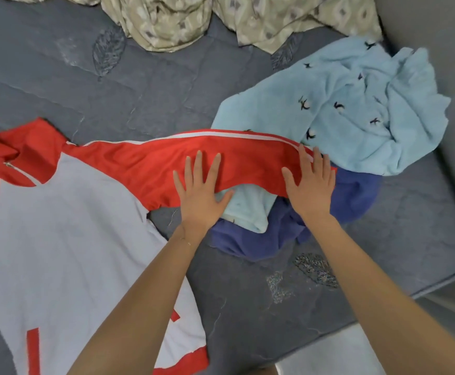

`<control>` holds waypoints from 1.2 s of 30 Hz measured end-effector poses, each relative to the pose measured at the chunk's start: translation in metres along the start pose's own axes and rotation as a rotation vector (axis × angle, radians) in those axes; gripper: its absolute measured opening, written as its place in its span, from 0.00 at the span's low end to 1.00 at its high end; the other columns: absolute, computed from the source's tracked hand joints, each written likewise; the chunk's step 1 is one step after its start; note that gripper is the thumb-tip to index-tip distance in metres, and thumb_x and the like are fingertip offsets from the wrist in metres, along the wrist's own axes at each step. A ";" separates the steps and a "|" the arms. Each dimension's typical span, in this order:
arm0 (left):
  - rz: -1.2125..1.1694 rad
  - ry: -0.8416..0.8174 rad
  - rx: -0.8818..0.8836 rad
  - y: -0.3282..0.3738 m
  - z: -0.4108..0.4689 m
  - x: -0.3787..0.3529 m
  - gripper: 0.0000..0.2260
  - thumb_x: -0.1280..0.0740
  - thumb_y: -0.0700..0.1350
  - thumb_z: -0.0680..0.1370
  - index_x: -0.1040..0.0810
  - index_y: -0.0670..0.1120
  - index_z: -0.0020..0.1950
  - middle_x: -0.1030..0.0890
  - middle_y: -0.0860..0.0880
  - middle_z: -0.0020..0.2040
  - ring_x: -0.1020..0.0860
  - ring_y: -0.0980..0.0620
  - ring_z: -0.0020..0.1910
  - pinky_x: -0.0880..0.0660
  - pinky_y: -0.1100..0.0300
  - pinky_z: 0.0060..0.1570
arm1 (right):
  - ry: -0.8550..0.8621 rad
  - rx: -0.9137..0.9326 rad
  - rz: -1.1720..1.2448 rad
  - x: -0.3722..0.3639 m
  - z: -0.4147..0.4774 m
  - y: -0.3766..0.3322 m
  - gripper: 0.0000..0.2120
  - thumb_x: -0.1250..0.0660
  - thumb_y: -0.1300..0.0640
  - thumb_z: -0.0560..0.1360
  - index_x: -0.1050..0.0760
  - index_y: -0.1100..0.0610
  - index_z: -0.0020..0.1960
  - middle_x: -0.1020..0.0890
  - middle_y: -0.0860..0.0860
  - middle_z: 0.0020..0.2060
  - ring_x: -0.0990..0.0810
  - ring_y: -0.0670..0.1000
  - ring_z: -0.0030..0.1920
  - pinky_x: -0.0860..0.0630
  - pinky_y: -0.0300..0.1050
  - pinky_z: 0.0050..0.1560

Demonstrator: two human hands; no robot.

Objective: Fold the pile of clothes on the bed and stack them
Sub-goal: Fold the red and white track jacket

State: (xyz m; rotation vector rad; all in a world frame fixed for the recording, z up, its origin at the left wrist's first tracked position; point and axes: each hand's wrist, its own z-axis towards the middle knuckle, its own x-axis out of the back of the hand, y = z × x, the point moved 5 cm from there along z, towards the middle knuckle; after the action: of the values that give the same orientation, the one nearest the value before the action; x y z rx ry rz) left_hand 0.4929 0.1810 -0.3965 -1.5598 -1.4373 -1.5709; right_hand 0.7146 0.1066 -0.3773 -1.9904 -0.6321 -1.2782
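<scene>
A red and grey zip jacket (pixel 66 234) lies flat on the bed, collar at the upper left. Its red sleeve (pixel 145 166) with white stripes stretches right, over a pile of clothes. My left hand (pixel 200 189) presses flat on the middle of the sleeve, fingers spread. Flat and open too, my right hand (pixel 308 185) rests on the sleeve's end. Under the sleeve lie a light blue garment with dark bird prints (pixel 356 109) and a dark blue garment (pixel 264 236).
The grey quilted bedcover (pixel 139 85) spreads around the clothes. A crumpled beige patterned blanket (pixel 188 20) lies along the far edge. The bed's right edge (pixel 437 282) drops to a pale floor; a grey wall stands at the upper right.
</scene>
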 end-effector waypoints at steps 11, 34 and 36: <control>-0.239 -0.008 0.019 -0.001 -0.006 -0.007 0.31 0.34 0.55 0.78 0.41 0.53 0.78 0.45 0.43 0.79 0.50 0.42 0.78 0.59 0.43 0.74 | 0.050 0.044 -0.014 0.006 0.028 -0.010 0.07 0.37 0.56 0.78 0.27 0.60 0.46 0.20 0.59 0.45 0.24 0.62 0.48 0.36 0.51 0.48; -1.116 0.202 0.546 -0.293 -0.154 0.089 0.16 0.35 0.39 0.80 0.30 0.41 0.68 0.22 0.47 0.60 0.22 0.45 0.60 0.22 0.58 0.55 | -0.592 0.218 0.684 -0.154 -0.201 -0.347 0.15 0.40 0.63 0.81 0.27 0.59 0.67 0.22 0.54 0.63 0.25 0.52 0.65 0.33 0.37 0.65; -1.129 0.275 0.603 -0.338 -0.161 0.100 0.15 0.36 0.39 0.81 0.29 0.39 0.66 0.22 0.41 0.60 0.21 0.43 0.57 0.20 0.45 0.52 | -0.512 0.333 0.472 -0.175 -0.211 -0.366 0.19 0.38 0.59 0.80 0.31 0.57 0.71 0.26 0.53 0.69 0.30 0.53 0.70 0.37 0.43 0.71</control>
State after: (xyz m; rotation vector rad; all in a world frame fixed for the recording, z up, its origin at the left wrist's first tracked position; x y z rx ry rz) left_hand 0.1057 0.1774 -0.3800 -0.0981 -2.4776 -1.4973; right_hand 0.2629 0.1779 -0.3745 -2.0194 -0.5189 -0.3550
